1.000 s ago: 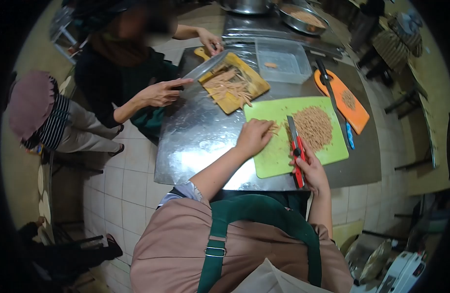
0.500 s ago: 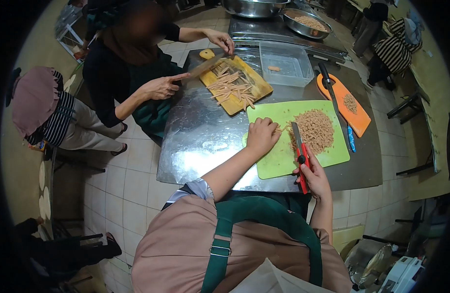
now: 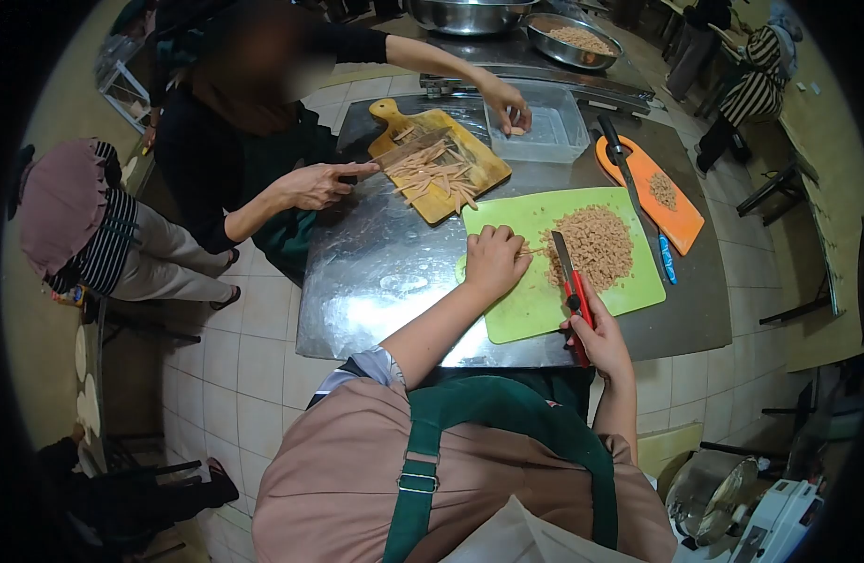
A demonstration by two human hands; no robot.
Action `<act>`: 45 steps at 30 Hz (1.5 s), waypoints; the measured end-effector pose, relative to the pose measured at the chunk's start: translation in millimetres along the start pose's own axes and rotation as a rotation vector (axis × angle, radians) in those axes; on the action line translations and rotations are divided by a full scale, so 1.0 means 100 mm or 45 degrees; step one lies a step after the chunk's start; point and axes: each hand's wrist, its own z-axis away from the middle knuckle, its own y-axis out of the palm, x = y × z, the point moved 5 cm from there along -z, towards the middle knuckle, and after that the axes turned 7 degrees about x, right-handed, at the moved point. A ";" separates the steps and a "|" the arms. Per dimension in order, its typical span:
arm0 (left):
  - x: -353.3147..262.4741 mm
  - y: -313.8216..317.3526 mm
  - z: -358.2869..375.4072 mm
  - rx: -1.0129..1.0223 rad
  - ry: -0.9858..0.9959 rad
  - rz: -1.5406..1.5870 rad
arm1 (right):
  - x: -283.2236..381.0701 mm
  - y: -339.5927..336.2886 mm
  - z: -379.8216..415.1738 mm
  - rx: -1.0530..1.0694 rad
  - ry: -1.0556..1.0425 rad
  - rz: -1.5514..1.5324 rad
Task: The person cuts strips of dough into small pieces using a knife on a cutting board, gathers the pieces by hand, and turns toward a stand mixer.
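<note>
My right hand (image 3: 598, 335) is closed around the red handle of a knife (image 3: 573, 291), whose blade lies over the near-left edge of a heap of small tan diced pieces (image 3: 593, 246). The heap rests on a light green cutting board (image 3: 526, 317). On the board's left side, my left hand (image 3: 498, 263) is closed with curled fingers on thin tan food strips (image 3: 535, 251); their ends stick out toward the blade. How many strips lie under the fingers is hidden.
A co-worker's hand (image 3: 505, 101) reaches into a clear plastic container (image 3: 554, 141); their other hand holds a knife over a wooden board (image 3: 493, 169) with tan strips. To the right lies an orange board (image 3: 681, 220) with a black-handled knife (image 3: 616, 150). Metal bowls (image 3: 573, 58) stand behind.
The co-worker's far hand has moved from the knife to a tan piece in the clear container. My knife stays at the heap's edge; my hands have barely moved.
</note>
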 end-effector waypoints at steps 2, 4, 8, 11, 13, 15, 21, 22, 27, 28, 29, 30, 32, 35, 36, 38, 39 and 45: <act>-0.01 0.01 -0.04 0.025 0.011 -0.045 | -0.01 -0.02 0.00 -0.006 0.006 0.007; -0.03 0.00 -0.09 0.053 0.019 -0.088 | -0.02 -0.03 0.00 -0.001 -0.030 0.005; -0.06 0.07 -0.18 0.074 0.102 -0.182 | 0.02 -0.03 0.02 -0.019 -0.035 0.003; -0.08 0.17 -0.23 0.092 0.152 -0.234 | 0.04 -0.04 0.05 -0.032 -0.026 0.003; -0.10 0.17 -0.24 0.108 0.173 -0.261 | 0.03 -0.06 0.07 -0.025 -0.038 -0.014; -0.08 0.16 -0.26 0.155 0.140 -0.178 | 0.04 -0.09 0.09 -0.049 -0.046 -0.016; 0.03 0.00 -0.37 0.242 -0.069 0.317 | 0.00 -0.19 0.12 -0.062 -0.036 -0.088; 0.08 0.01 -0.39 0.221 -0.143 0.536 | -0.01 -0.19 0.12 -0.058 -0.031 -0.095; 0.25 -0.08 -0.45 0.296 -0.318 1.218 | 0.01 -0.16 0.12 -0.046 -0.055 -0.096; 0.29 -0.11 -0.46 0.288 -0.324 1.325 | 0.01 -0.16 0.12 -0.047 -0.047 -0.084; 0.34 -0.15 -0.46 0.279 -0.331 1.432 | 0.02 -0.16 0.13 -0.050 -0.043 -0.086; 0.38 -0.18 -0.46 0.247 -0.287 1.396 | 0.03 -0.16 0.13 -0.050 -0.045 -0.079; 0.47 -0.21 -0.38 0.312 -0.287 1.114 | 0.02 -0.16 0.11 -0.050 -0.041 -0.074; 0.38 -0.26 -0.20 0.434 -0.261 0.655 | 0.02 -0.16 0.10 -0.059 -0.043 -0.054; 0.33 -0.24 -0.15 0.490 -0.238 0.478 | 0.05 -0.15 0.11 -0.059 -0.041 -0.007; 0.26 -0.23 -0.07 0.408 -0.106 0.354 | 0.05 -0.20 0.10 -0.071 -0.037 0.041; 0.22 -0.24 -0.04 0.315 0.017 0.226 | 0.04 -0.26 0.08 -0.132 -0.148 0.099; 0.20 -0.22 0.07 0.136 0.137 0.174 | 0.04 -0.80 0.09 -0.531 -0.353 0.447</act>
